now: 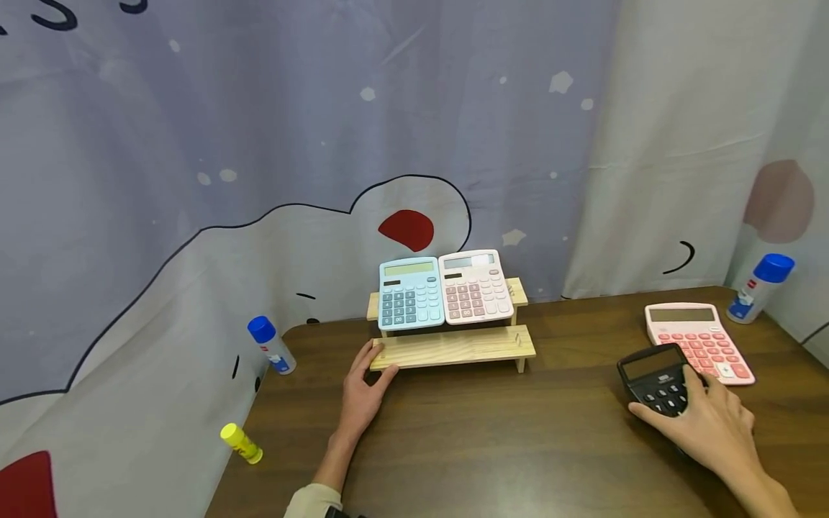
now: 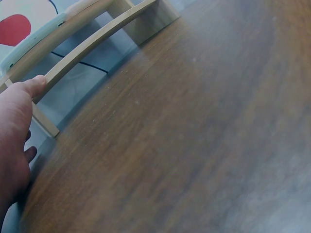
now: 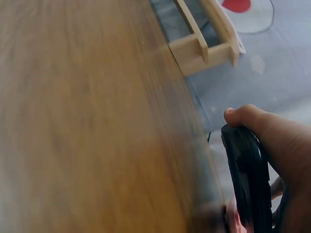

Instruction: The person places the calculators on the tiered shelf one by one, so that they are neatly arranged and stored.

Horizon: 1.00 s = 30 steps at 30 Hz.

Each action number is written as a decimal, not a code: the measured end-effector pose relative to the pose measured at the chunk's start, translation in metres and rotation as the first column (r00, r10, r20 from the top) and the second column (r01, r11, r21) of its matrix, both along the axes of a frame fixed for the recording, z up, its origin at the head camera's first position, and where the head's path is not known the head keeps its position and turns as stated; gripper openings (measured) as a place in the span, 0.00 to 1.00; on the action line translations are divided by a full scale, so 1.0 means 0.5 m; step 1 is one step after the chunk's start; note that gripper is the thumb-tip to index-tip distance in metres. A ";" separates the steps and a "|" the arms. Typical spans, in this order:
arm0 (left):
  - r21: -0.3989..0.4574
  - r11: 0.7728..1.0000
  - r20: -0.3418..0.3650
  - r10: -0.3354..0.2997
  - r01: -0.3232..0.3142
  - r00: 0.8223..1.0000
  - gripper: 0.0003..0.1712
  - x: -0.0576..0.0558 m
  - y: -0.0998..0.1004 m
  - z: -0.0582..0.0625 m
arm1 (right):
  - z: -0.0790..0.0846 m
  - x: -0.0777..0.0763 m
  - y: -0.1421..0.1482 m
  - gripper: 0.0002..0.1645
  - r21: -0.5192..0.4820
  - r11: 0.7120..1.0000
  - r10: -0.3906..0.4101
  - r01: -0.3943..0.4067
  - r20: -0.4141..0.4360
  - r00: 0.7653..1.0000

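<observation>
A two-tier wooden stand [image 1: 453, 347] is at the table's back. On its upper tier lean a blue calculator [image 1: 411, 293] and a pale pink-and-white calculator [image 1: 476, 288], side by side. My left hand [image 1: 363, 392] grips the left end of the lower tier, its thumb [image 2: 36, 85] on the front edge. At the right, my right hand [image 1: 715, 424] holds a black calculator [image 1: 657, 381] by its edges, tilted above the table. In the right wrist view the black calculator [image 3: 248, 179] appears edge-on, its far fingers mostly hidden. Partly behind it lies a pink calculator [image 1: 686, 327].
A blue-capped white bottle [image 1: 275, 349] is near the table's left edge, and another blue-capped bottle [image 1: 758, 291] is at the back right. A yellow tube [image 1: 242, 442] is at the left edge. A patterned curtain [image 1: 311, 144] hangs behind the brown table [image 1: 492, 446].
</observation>
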<state>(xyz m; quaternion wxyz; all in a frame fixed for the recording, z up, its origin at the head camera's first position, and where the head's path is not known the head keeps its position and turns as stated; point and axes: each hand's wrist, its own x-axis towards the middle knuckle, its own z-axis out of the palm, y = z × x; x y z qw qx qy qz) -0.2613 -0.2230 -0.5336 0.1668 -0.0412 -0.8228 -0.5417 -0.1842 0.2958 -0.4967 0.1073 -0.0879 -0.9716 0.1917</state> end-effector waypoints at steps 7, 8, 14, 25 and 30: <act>0.013 1.000 -0.010 -0.002 0.002 1.000 0.33 -0.008 0.005 0.002 | 0.012 -0.010 -0.042 0.72 0.007 0.998 0.067 -0.067 -0.049 0.997; 0.013 1.000 -0.013 -0.003 0.003 1.000 0.33 -0.009 0.005 0.001 | 0.015 -0.012 -0.047 0.72 0.009 0.997 0.075 -0.075 -0.055 0.996; 0.012 1.000 -0.021 -0.010 0.010 1.000 0.32 -0.005 0.001 -0.003 | 0.023 -0.016 -0.078 0.73 0.004 0.993 0.115 -0.115 -0.078 0.990; -0.012 1.000 -0.018 0.003 -0.003 1.000 0.34 0.001 -0.003 -0.004 | 0.038 -0.027 -0.143 0.71 0.003 0.977 0.209 -0.213 -0.188 0.960; -0.010 1.000 -0.023 0.009 -0.009 1.000 0.33 -0.002 0.000 -0.003 | 0.044 -0.038 -0.169 0.71 0.016 0.968 0.249 -0.250 -0.187 0.950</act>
